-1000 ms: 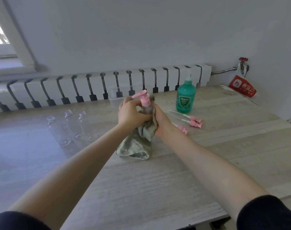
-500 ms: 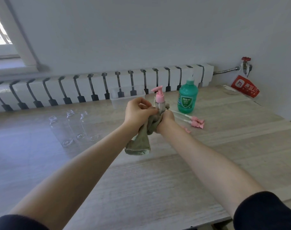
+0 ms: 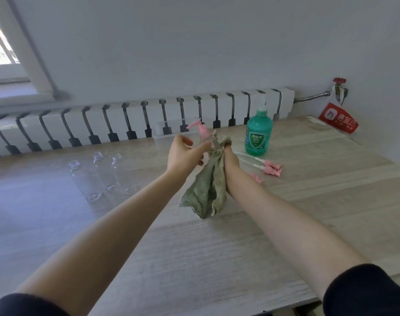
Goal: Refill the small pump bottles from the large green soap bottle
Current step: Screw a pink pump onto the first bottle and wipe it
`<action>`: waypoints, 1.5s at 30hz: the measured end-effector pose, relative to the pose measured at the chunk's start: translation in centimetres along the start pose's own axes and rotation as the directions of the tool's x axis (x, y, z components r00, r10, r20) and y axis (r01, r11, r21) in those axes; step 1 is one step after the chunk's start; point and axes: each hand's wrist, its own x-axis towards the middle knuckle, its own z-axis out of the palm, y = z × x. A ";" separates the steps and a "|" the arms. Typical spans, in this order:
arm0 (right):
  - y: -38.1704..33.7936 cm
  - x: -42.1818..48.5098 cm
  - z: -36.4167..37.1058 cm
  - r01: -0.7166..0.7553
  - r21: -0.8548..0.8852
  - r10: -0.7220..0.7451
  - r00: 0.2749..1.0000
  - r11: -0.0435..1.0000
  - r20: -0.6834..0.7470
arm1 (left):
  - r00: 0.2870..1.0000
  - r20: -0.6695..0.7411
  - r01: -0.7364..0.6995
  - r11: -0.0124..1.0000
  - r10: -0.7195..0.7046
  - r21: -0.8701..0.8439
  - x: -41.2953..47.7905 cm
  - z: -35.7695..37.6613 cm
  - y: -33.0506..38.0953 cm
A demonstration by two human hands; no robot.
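Observation:
A small clear pump bottle with a pink pump head is held tilted above the table, between my two hands. My left hand holds its side, the thumb lying along the clear body and the fingers curled. My right hand grips a grey-green cloth that is wrapped round the bottle's lower part and hangs down to the table. The large green soap bottle stands upright just right of my hands. Three empty clear bottles without pumps lie on the table to the left.
Loose pink pump heads with white tubes lie right of my right hand. A clear plastic box stands behind my hands, by the radiator. A red bag hangs at the far right. The wooden table reaches to the near edge.
Both hands have lifted the bottle and cloth off the table. My left hand has loosened from over the cloth to the bottle's side, and the cloth now hangs longer.

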 end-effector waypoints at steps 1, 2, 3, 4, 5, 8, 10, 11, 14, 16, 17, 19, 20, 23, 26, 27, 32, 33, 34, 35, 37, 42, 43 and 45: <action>-0.1 0.0 0.1 0.005 0.016 -0.005 1.000 1.000 0.015 | 1.000 -0.011 0.006 1.000 -0.006 0.005 0.2 -0.1 0.1; -0.3 -0.3 0.2 0.027 -0.003 -0.027 0.999 1.000 0.040 | 1.000 -0.009 0.000 1.000 0.000 0.005 0.5 -0.2 0.3; -0.6 -0.3 0.5 0.057 -0.035 -0.056 0.998 0.998 0.041 | 1.000 -0.005 -0.017 1.000 0.017 -0.017 0.7 -0.2 0.5; -0.8 -0.4 0.6 0.093 -0.086 -0.089 0.995 0.992 0.041 | 0.999 -0.003 -0.033 0.999 0.033 -0.039 0.7 -0.1 1.0; -0.8 -0.2 0.7 0.101 -0.119 -0.096 0.994 0.988 0.044 | 0.998 -0.014 -0.055 0.998 0.055 -0.037 0.9 0.0 1.2; -0.9 0.1 0.7 0.016 -0.096 -0.004 0.991 0.995 0.131 | 0.977 -0.110 -0.168 0.975 0.185 0.144 0.9 0.0 1.4; -1.2 -0.3 1.0 -0.061 -0.015 0.063 0.979 0.998 0.195 | 0.959 -0.120 -0.230 0.952 0.257 0.201 0.7 0.0 1.1; -1.2 -0.2 1.2 -0.063 -0.014 0.064 0.978 0.998 0.200 | 0.957 -0.112 -0.244 0.949 0.269 0.197 0.9 0.0 0.9; -0.7 0.0 1.0 -0.050 -0.082 0.064 0.982 0.995 0.178 | 0.955 -0.097 -0.254 0.941 0.281 0.224 1.7 -0.2 0.4; -0.2 0.6 0.6 -0.053 -0.152 0.078 0.984 0.987 0.158 | 0.956 -0.105 -0.242 0.937 0.275 0.250 2.1 -0.5 0.2; -0.2 0.9 0.3 -0.045 -0.193 0.075 0.985 0.980 0.154 | 0.956 -0.116 -0.234 0.941 0.268 0.244 2.2 -0.7 0.2; -0.6 1.3 -0.2 0.023 -0.286 0.010 0.993 0.958 0.114 | 0.959 -0.138 -0.214 0.954 0.246 0.210 2.5 -1.3 0.0; -1.0 1.2 -0.3 0.115 -0.347 -0.088 0.992 0.931 0.092 | 0.962 -0.145 -0.201 0.959 0.232 0.202 2.6 -1.6 -0.1; -2.4 0.6 -1.0 0.484 -0.533 -0.433 0.872 0.694 0.228 | 0.968 -0.171 -0.142 0.961 0.186 0.238 3.4 -2.7 -1.2; -3.7 -1.5 -1.5 0.496 -0.722 -0.110 0.852 0.482 0.512 | 0.960 -0.236 -0.078 0.951 0.152 0.299 4.2 -4.0 -2.6; -4.0 -2.0 -1.6 0.448 -0.808 0.087 0.853 0.384 0.514 | 0.958 -0.249 -0.064 0.950 0.144 0.306 4.4 -4.3 -3.1; -3.3 -0.6 -1.0 0.385 -0.918 -0.074 0.917 -0.092 0.392 | 0.977 -0.178 -0.052 0.936 0.120 0.349 4.4 -5.0 -5.2; -2.9 -0.4 -1.1 0.356 -0.901 -0.078 0.920 -0.246 0.385 | 0.980 -0.169 -0.044 0.939 0.107 0.342 4.4 -5.0 -5.6; -2.6 -0.4 -1.3 0.328 -0.871 -0.038 0.930 -0.365 0.367 | 0.982 -0.164 -0.036 0.939 0.098 0.343 4.4 -5.0 -6.0; -2.3 -0.3 -1.4 0.314 -0.844 0.011 0.939 -0.434 0.344 | 0.982 -0.167 -0.029 0.938 0.091 0.345 4.6 -5.0 -6.3; -1.9 0.3 -1.4 0.302 -0.845 0.059 0.949 -0.441 0.308 | 0.980 -0.179 -0.022 0.938 0.089 0.345 4.9 -5.2 -6.8; -2.2 1.1 -0.5 0.444 -0.878 0.078 0.896 -0.180 0.437 | 0.967 -0.247 0.020 0.940 0.069 0.341 6.5 -6.2 -6.8; -2.6 0.9 -0.2 0.473 -0.878 0.088 0.880 -0.078 0.466 | 0.965 -0.256 0.030 0.939 0.062 0.343 7.0 -6.3 -6.8; -3.2 1.0 0.4 0.508 -0.854 0.052 0.855 0.113 0.516 | 0.966 -0.254 0.037 0.939 0.054 0.341 7.9 -6.5 -6.9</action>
